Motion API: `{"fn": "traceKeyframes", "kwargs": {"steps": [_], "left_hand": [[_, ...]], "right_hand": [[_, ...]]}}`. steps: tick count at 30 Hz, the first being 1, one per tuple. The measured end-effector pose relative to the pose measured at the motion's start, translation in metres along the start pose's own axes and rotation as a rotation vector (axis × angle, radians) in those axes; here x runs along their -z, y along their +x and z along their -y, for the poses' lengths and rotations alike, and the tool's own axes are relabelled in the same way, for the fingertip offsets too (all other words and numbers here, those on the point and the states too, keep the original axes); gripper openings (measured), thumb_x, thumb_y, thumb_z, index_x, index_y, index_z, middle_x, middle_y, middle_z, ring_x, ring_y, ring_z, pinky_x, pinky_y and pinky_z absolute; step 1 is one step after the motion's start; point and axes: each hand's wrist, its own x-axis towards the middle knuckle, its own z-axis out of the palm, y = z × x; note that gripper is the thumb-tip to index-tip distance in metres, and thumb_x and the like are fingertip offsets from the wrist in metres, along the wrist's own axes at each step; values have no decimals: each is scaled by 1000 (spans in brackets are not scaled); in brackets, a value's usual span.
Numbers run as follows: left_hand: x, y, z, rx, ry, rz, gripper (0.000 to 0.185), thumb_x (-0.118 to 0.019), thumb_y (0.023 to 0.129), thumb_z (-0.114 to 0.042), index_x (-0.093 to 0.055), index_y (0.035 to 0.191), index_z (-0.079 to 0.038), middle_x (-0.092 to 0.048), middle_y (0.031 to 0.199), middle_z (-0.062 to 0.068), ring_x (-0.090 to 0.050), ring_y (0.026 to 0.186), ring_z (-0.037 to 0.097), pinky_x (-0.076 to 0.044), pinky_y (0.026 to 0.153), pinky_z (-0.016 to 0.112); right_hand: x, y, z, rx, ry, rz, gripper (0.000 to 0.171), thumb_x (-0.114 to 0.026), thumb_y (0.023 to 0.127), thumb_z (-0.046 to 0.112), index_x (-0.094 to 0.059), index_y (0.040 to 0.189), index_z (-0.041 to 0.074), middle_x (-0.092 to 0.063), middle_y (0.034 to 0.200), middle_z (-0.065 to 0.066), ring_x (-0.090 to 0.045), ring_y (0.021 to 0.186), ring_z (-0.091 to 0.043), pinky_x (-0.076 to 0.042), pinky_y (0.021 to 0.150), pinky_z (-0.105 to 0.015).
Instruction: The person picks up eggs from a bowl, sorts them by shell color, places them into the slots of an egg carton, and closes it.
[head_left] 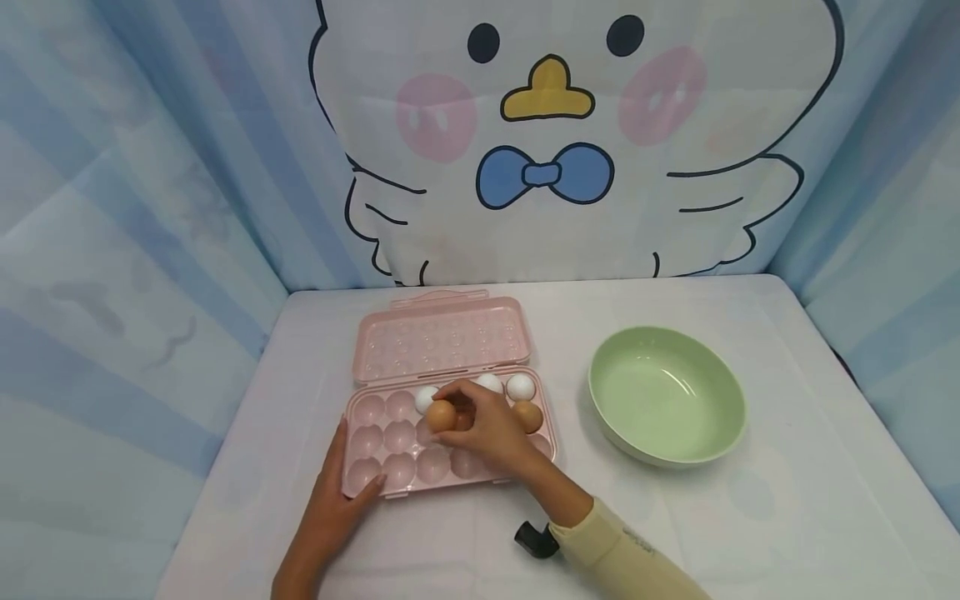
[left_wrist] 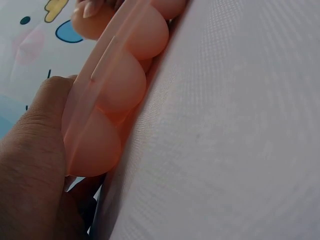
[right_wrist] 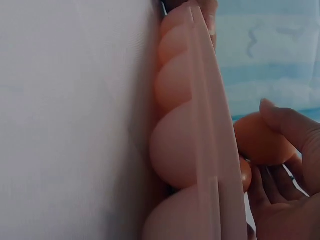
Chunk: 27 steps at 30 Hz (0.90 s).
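Note:
A pink plastic egg carton (head_left: 401, 454) lies with its lid (head_left: 442, 337) folded back behind it. My left hand (head_left: 330, 504) grips the carton's near left corner, thumb over the front rim and fingers along the left side. Over the middle cups, my right hand (head_left: 487, 425) pinches a brown egg (head_left: 440, 416) between thumb and fingers; the right wrist view also shows this egg (right_wrist: 265, 139) above the rim. White eggs (head_left: 521, 387) sit in the back row. Another brown egg (head_left: 528, 416) rests in the second row at right. My right hand hides some of the cups.
To the right of the carton stands a light green bowl (head_left: 666, 396). A black object (head_left: 536, 540) shows beside the right sleeve (head_left: 622, 554). Everything rests on a white-covered table (head_left: 810, 475), with a cartoon-printed curtain (head_left: 547, 242) behind.

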Motion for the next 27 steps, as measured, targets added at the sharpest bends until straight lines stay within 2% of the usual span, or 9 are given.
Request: {"fn": "traceKeyframes", "kwargs": {"steps": [4,8,12,16,21,27], "left_hand": [[1,0,1,-13,3,-4,106,-76,93,-45,-1,168,-34,-9,173,5,-11,156,36,-14,120,64],[1,-1,2,-35,-5,-7,106,-77,93,-40,-3,168,-32,-10,173,7,-11,156,37,-14,121,64],[1,-2,2,-29,-4,-5,106,-77,93,-40,-2,168,-32,-10,173,9,-11,156,38,-14,121,64],[2,-2,1,-21,-2,-3,106,-77,93,-40,-2,168,-31,-10,172,10,-11,156,38,-14,121,64],[2,-2,-1,-6,6,3,106,-76,93,-42,-2,168,-32,-10,173,10,-11,156,39,-14,120,65],[1,-2,0,1,8,3,106,-76,93,-42,-2,168,-32,-10,173,10,-11,156,39,-14,120,64]], "right_hand": [[-7,1,-2,12,-116,-35,47,-93,75,6,-71,116,13,-71,113,5,-65,96,-11,-55,82,-28],[-15,2,-3,20,-216,-70,48,-96,73,14,-72,114,17,-71,109,8,-62,89,-14,-51,74,-27],[-25,-1,-6,45,-241,-76,48,-95,73,12,-71,114,11,-71,108,3,-60,86,-17,-50,75,-27],[-30,-2,-8,67,-270,-102,49,-96,72,11,-70,114,10,-70,109,2,-62,96,-12,-52,85,-29],[-29,-2,-9,31,-272,-94,49,-95,73,8,-68,114,11,-69,111,2,-63,103,-11,-52,92,-31],[-28,-1,-9,-24,-298,-61,50,-94,73,7,-66,114,14,-67,111,3,-59,95,-10,-50,86,-28]]}}
